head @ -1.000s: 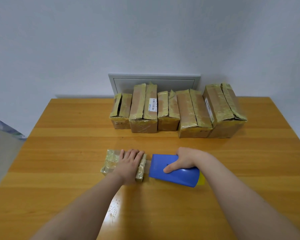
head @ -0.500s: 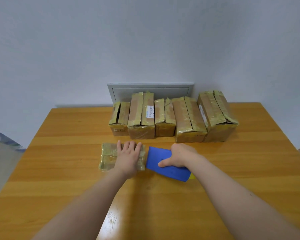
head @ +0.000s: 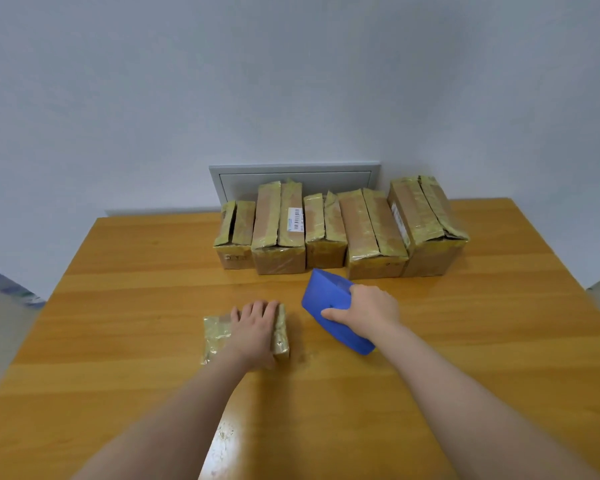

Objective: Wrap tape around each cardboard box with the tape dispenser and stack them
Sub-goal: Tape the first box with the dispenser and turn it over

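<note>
Dispenser (head: 333, 308) pulled away from small box (head: 215, 336); right hand (head: 368, 308) grips it, left hand (head: 255, 323) flat on box.

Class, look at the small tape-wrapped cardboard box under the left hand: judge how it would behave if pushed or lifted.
The small tape-wrapped cardboard box probably slides easily: glossy tape meets the smooth wooden table. Lying low and flat, it seems unlikely to tip or roll. The left hand covers much of it, so it is likely light.

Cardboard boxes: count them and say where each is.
6. Five stand in a back row by the wall; the sixth box lies nearer, under the left hand. Others may hide behind.
</note>
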